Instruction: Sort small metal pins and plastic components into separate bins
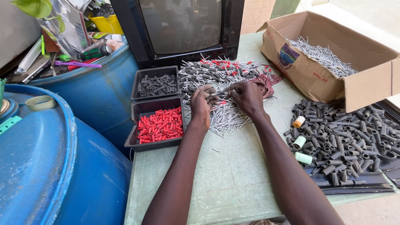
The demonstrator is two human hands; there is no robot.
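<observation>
Sorting looks partly done: 2 trays hold red sleeves (160, 125) and grey sleeves (157, 84). Left hand (203, 101) and right hand (246, 96) are pinched together on the mixed pile (223, 75), mostly left on the table (233, 175).

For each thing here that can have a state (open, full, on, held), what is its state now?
Left hand: fingers curled, resting on the pin pile.
Right hand: pinching a small piece over the pile.
Pile of metal pins: loose, spread on the table.
Tray of red sleeves: partly filled.
Tray of grey sleeves: partly filled.
Cardboard box: open, holding pins.
Television: screen dark.
</observation>
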